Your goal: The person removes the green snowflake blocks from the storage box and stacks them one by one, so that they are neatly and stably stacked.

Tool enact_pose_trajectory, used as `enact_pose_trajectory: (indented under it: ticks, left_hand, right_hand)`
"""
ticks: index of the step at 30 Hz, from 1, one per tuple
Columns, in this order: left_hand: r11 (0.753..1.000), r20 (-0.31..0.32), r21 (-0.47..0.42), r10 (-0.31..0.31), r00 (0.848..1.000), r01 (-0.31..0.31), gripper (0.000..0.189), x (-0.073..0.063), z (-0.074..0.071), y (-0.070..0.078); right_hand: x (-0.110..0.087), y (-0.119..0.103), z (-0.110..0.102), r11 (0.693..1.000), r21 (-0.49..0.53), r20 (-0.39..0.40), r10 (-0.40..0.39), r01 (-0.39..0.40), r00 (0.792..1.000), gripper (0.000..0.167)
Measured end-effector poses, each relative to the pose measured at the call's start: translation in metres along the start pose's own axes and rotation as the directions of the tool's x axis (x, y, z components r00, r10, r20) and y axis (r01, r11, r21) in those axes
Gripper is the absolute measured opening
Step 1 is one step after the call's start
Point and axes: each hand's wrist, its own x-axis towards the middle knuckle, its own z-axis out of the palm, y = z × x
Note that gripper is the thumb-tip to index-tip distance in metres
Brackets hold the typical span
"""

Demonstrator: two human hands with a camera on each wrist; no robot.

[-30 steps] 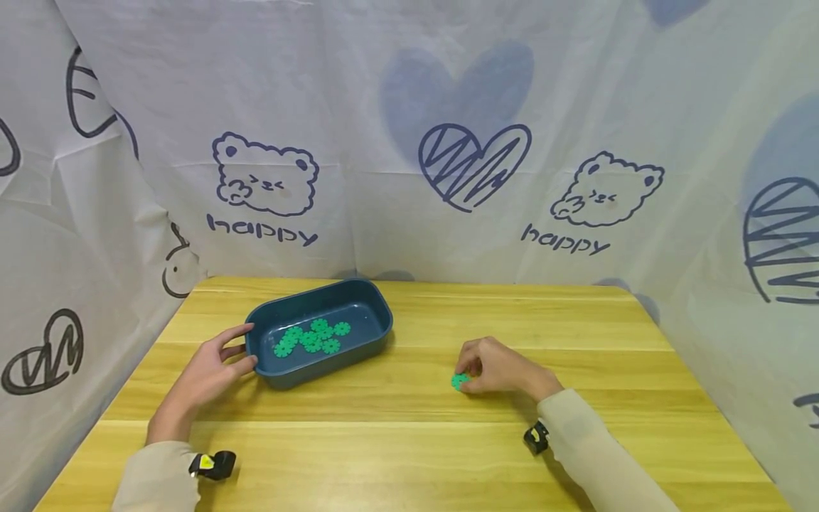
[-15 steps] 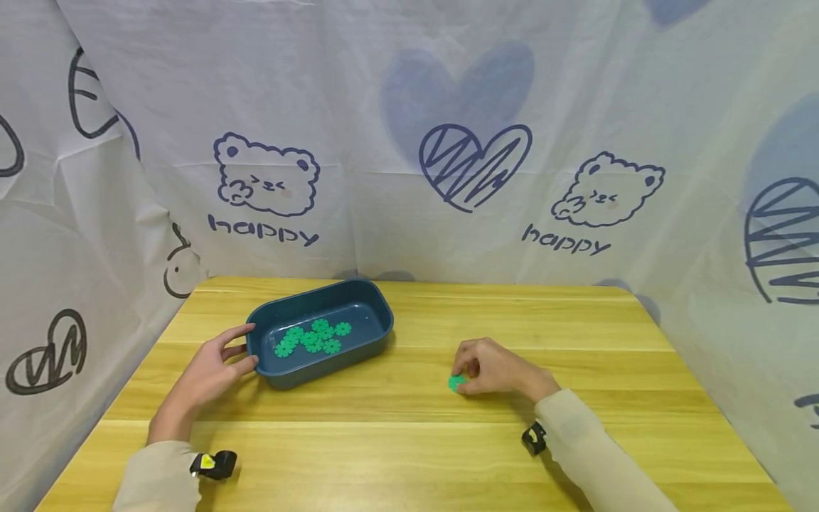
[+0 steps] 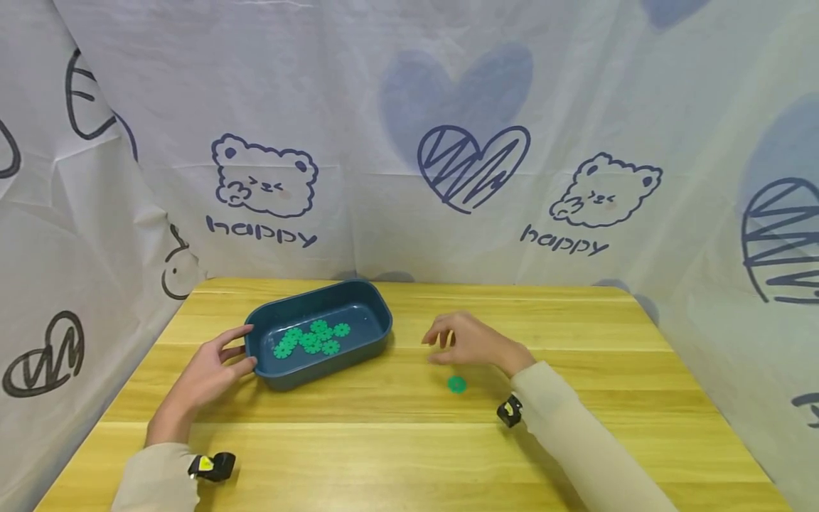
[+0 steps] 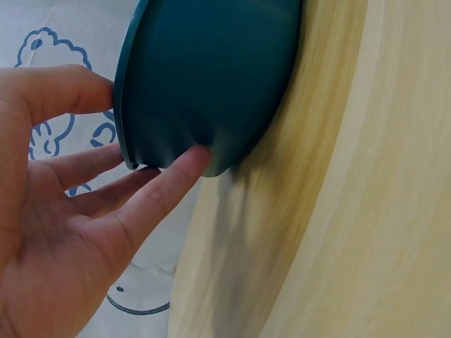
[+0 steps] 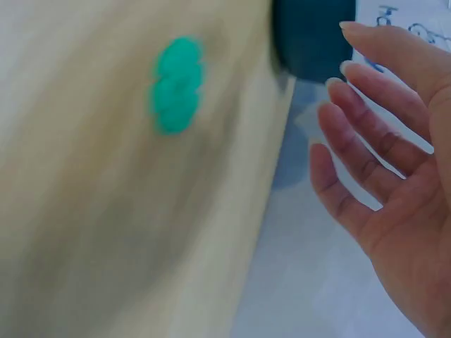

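Note:
A dark blue rectangular bin [image 3: 320, 369] stands at the table's left, holding a cluster of green notched discs [image 3: 311, 340]. My left hand [image 3: 210, 370] rests its spread fingertips against the bin's left end, all on the outside of the wall; in the left wrist view, straight fingers [image 4: 162, 193] touch it at the rim and lower down. One more green disc [image 3: 457, 385] lies flat on the table, right of the bin. Over the table just beyond this disc is my right hand [image 3: 470, 340], fingers loosely bent and apart, nothing between them. The right wrist view shows the disc [image 5: 177, 84] blurred.
The wooden table [image 3: 409, 462] runs back to a white cloth [image 3: 371, 213] printed with bears and hearts. More cloth hangs along the left and right sides. Each wrist wears a small black camera band [image 3: 214, 466].
My right hand has let go of the single green disc, which stays on the table slightly left of where it was. The hand has risen away leftward. My left hand and the bin stay put.

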Motion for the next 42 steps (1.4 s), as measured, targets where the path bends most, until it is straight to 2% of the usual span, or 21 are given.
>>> enact_pose_trajectory:
  ticks: [6,11,17,20,31,42]
  left_hand:
    - [1.000,0.000,0.000,-0.005,1.000,0.005,0.072,-0.001,-0.001,-0.003]
    - [1.000,0.000,0.000,-0.007,1.000,0.007,0.071,-0.002,-0.001,-0.004]
    - [1.000,0.005,-0.006,-0.001,1.000,0.001,0.071,-0.001,-0.001,-0.003]
    - [1.000,0.004,-0.006,-0.004,1.000,0.004,0.072,-0.001,-0.001,-0.002]
    - [1.000,0.007,-0.012,-0.005,1.000,0.005,0.072,0.001,-0.001,0.001]
    - [1.000,-0.004,-0.005,0.007,1.000,-0.007,0.071,0.001,-0.001,0.001]
  right_hand:
    - [0.044,-0.022,-0.001,0.997,0.008,-0.024,-0.072,0.073,0.997,0.027]
    - [0.076,-0.039,0.006,0.996,0.020,-0.036,-0.084,0.084,0.996,0.027]
    - [0.106,-0.054,0.019,0.992,0.012,-0.018,-0.123,0.123,0.992,0.026]
    - [0.119,-0.059,0.027,0.993,0.016,0.005,-0.115,0.114,0.993,0.026]
    - [0.145,-0.064,0.051,0.997,0.064,0.058,-0.037,0.033,0.998,0.026]
    - [0.165,-0.066,0.065,1.000,-0.010,0.107,-0.016,0.017,0.994,0.023]
